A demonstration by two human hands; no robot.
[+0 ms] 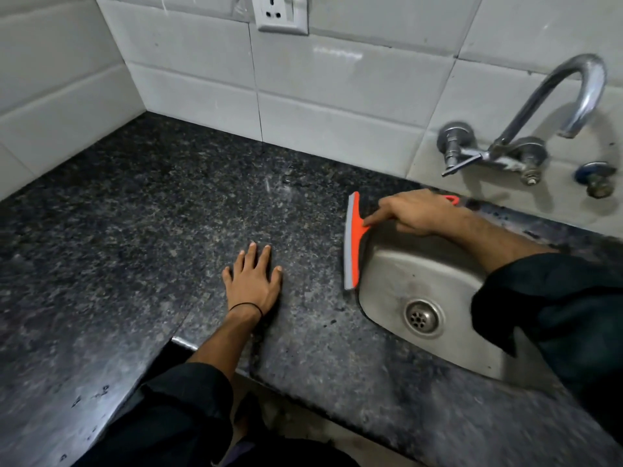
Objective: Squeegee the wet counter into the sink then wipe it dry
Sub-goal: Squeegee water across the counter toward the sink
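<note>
An orange squeegee (pixel 354 237) with a grey rubber blade stands on edge at the left rim of the steel sink (pixel 397 274). My right hand (pixel 418 212) is closed around its handle, index finger stretched onto the orange head, and the handle's end pokes out behind the hand. My left hand (pixel 253 281) lies flat, fingers spread, on the dark speckled granite counter (pixel 151 214) left of the sink. A faint wet streak shows on the counter near the back wall.
A chrome tap (pixel 553 106) curves out of the white tiled wall above the sink. A wall socket (pixel 281 13) sits at the top. The sink drain (pixel 423 316) is uncovered. The counter's front edge has a notch by my left forearm.
</note>
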